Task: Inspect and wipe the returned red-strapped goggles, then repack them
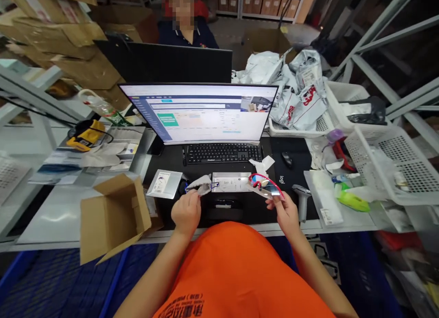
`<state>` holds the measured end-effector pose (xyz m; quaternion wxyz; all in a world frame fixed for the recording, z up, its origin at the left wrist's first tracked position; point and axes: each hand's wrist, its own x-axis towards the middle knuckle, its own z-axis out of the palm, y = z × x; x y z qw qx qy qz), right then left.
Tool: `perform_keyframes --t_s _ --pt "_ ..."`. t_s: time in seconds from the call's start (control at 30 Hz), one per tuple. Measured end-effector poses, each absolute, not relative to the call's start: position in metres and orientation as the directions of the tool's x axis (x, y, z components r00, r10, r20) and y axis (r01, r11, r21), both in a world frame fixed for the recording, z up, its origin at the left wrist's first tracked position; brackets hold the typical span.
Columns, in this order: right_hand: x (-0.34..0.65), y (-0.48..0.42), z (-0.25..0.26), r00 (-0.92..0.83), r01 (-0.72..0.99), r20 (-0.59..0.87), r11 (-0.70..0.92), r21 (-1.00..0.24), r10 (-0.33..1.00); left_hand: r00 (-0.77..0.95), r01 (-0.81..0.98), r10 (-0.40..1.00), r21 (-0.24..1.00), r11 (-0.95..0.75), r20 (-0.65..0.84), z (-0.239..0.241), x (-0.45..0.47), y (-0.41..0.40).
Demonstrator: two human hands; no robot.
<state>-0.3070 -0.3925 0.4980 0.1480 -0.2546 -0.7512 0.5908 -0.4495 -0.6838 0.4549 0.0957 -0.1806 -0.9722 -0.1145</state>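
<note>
My left hand (187, 211) is closed on the near end of a small clear plastic packet (205, 188) with thin dark-blue wire-like parts in it. Between thumb and fingers of my right hand (285, 213) is another clear packet (261, 188) with a red curved band along it. What exactly lies in either packet I cannot make out. Between them, beyond my hands, lies a silver box with a white label (233, 182). A second silver labelled box (165, 184) is left of my left hand. A handheld scanner (302, 201) lies just right of my right hand.
An open cardboard box (113, 215) stands at the front left edge. Behind the keyboard (224, 153) is a lit monitor (206, 114); a mouse (286, 159) lies right. White baskets (394, 164) and grey mailing bags (302, 91) fill the right. A person (187, 34) sits opposite.
</note>
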Motion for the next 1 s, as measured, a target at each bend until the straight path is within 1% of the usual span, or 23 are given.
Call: perform_keyframes --t_s 0.03,0.1,0.13,0.2,0.23,0.3,0.37,0.43,0.47,0.53,0.6,0.67,0.77,0.8,0.87,0.93,1.0 --pt "-0.306 -0.393 0.497 -0.822 0.207 -0.079 0.166 -0.964 0.564 -0.918 0.384 0.360 0.148 0.911 0.166 0.455 -0.448 -0.680" --pt "-0.303 -0.396 0.495 -0.816 0.199 -0.082 0.145 -0.969 0.572 -0.905 0.423 0.425 0.126 0.897 0.015 0.450 -0.440 -0.674" --pt "-0.303 -0.398 0.493 -0.815 0.191 -0.086 0.126 -0.973 0.573 -0.882 0.456 0.467 0.144 0.878 -0.058 0.446 -0.435 -0.672" --pt "-0.303 -0.403 0.491 -0.817 0.172 -0.100 0.074 -0.982 0.569 -0.829 0.516 0.548 0.222 0.827 -0.115 0.438 -0.426 -0.670" --pt "-0.304 -0.405 0.490 -0.820 0.160 -0.110 0.040 -0.986 0.562 -0.825 0.520 0.554 0.235 0.821 -0.109 0.437 -0.423 -0.669" --pt "-0.308 -0.408 0.490 -0.844 0.136 -0.122 -0.011 -0.991 0.523 -0.827 0.531 0.561 0.287 0.797 -0.029 0.440 -0.423 -0.666" --pt "-0.311 -0.409 0.495 -0.887 0.129 -0.110 0.012 -0.992 0.449 -0.805 0.576 0.585 0.363 0.732 0.097 0.453 -0.429 -0.657" --pt "-0.313 -0.408 0.502 -0.914 0.132 -0.093 0.073 -0.989 0.395 -0.723 0.677 0.653 0.423 0.602 0.227 0.471 -0.438 -0.642" --pt "-0.313 -0.406 0.506 -0.919 0.132 -0.084 0.100 -0.986 0.386 -0.664 0.728 0.698 0.443 0.523 0.268 0.480 -0.443 -0.632" --pt "-0.311 -0.403 0.513 -0.917 0.126 -0.068 0.124 -0.984 0.394 -0.542 0.797 0.790 0.473 0.375 0.287 0.492 -0.452 -0.611" --pt "-0.309 -0.397 0.518 -0.912 0.122 -0.053 0.146 -0.982 0.407 -0.449 0.808 0.864 0.518 0.283 0.228 0.495 -0.459 -0.594" --pt "-0.304 -0.389 0.522 -0.900 0.123 -0.039 0.168 -0.978 0.435 -0.422 0.759 0.899 0.587 0.281 0.115 0.492 -0.463 -0.582" --pt "-0.294 -0.371 0.524 -0.856 0.139 -0.018 0.197 -0.971 0.516 -0.411 0.625 0.904 0.686 0.373 -0.117 0.483 -0.465 -0.570" --pt "-0.289 -0.363 0.524 -0.833 0.149 -0.011 0.204 -0.967 0.553 -0.409 0.591 0.897 0.701 0.399 -0.167 0.481 -0.465 -0.567" --pt "-0.277 -0.340 0.522 -0.771 0.180 -0.002 0.215 -0.960 0.636 -0.414 0.563 0.885 0.705 0.432 -0.213 0.479 -0.463 -0.561" --pt "-0.259 -0.308 0.520 -0.687 0.233 -0.004 0.215 -0.948 0.727 -0.419 0.575 0.880 0.685 0.447 -0.223 0.478 -0.462 -0.557" --pt "-0.234 -0.265 0.516 -0.573 0.312 -0.015 0.201 -0.928 0.819 -0.503 0.624 0.847 0.605 0.494 -0.172 0.475 -0.462 -0.558"
